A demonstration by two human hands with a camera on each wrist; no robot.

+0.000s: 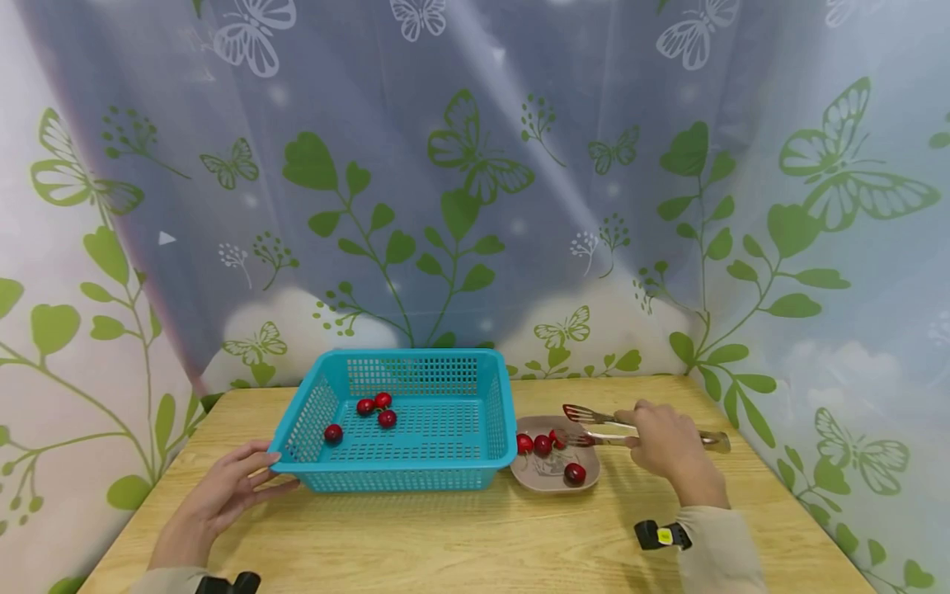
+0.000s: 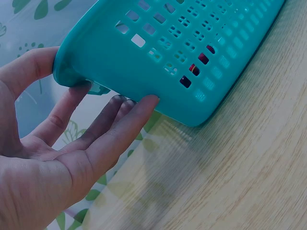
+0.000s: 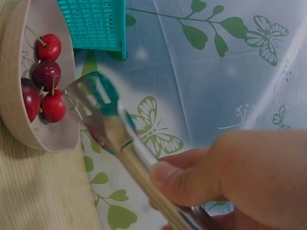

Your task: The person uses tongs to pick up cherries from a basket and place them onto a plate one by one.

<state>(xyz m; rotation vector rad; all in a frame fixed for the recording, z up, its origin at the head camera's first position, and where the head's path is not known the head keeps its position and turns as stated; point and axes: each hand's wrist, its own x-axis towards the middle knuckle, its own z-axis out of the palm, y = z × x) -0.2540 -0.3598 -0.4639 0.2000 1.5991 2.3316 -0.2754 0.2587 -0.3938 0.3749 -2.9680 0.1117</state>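
Note:
My left hand [image 1: 232, 488] holds the front left corner of the blue plastic basket [image 1: 401, 480], one finger at the rim and others under it. Several red cherries [image 1: 387, 419] lie towards the basket's left side. Metal serving tongs [image 1: 616, 439] are gripped in my right hand [image 1: 671, 450]. Their slotted tips reach over a shallow beige dish [image 1: 545, 486], which stands against the basket's right side. Several cherries [image 3: 48, 74] sit in this dish, some with stems. The spread tong tips overlap the dish edge in the right wrist view, with no cherry between them.
Basket and dish stand on a light wooden table [image 1: 416, 540]. Behind and around it hangs a curtain [image 1: 490, 247] printed with butterflies and green leaves, close to the table's back edge. Each wrist wears a black camera mount [image 1: 660, 535].

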